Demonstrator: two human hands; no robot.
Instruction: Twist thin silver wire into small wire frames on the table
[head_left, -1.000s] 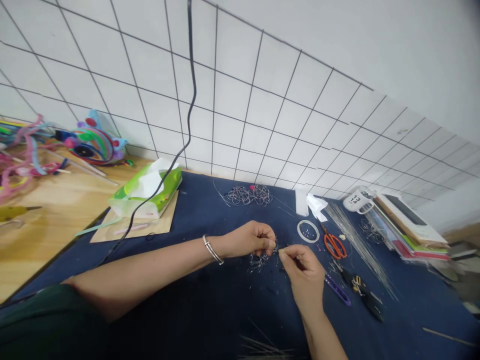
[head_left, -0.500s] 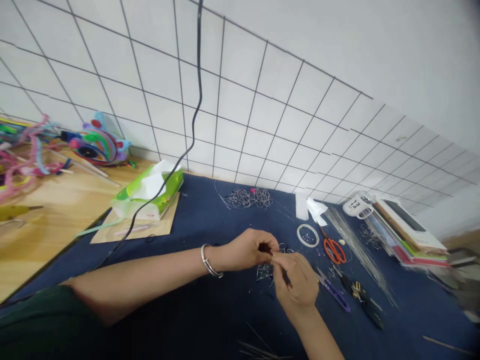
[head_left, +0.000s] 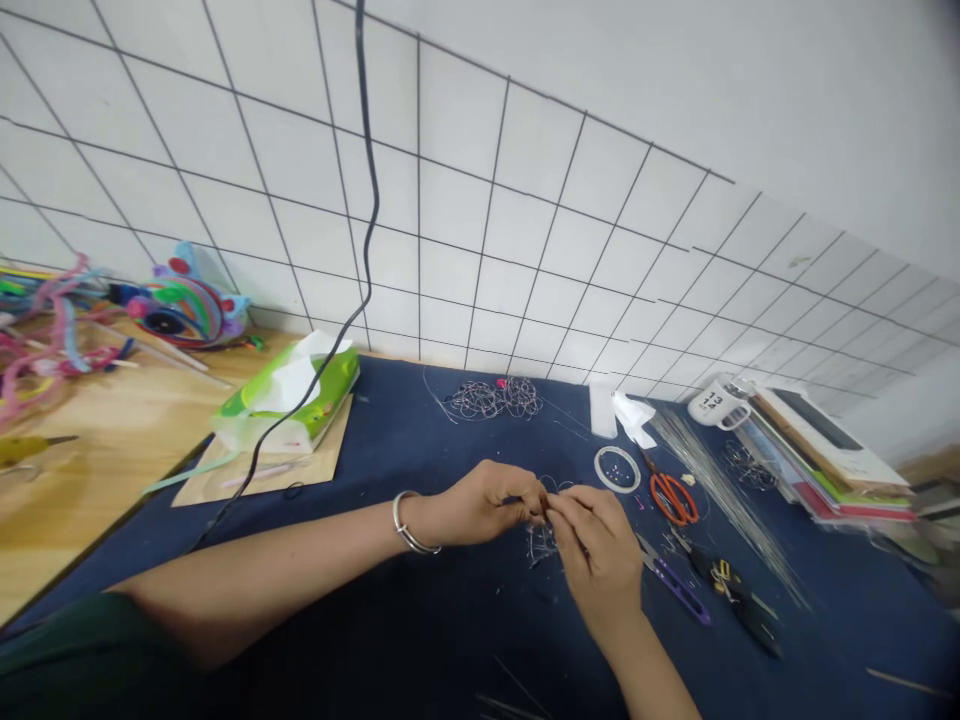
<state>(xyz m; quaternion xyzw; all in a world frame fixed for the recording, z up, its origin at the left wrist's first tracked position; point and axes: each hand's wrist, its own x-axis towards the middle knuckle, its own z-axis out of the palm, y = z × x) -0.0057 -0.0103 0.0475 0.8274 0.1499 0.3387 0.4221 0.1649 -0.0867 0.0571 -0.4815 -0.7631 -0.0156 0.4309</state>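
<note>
Right, my left hand and right hand both pinch the wire; I'd keep fingertips close, twisting gently.

- Near edge of blue cloth: open room, save loose wires at the very front.
- Right: purple snips, black pliers, orange scissors and tape ring crowd the way.
- Far: wire tangle.
- Left: tissue pack, hanging black cable.
</note>
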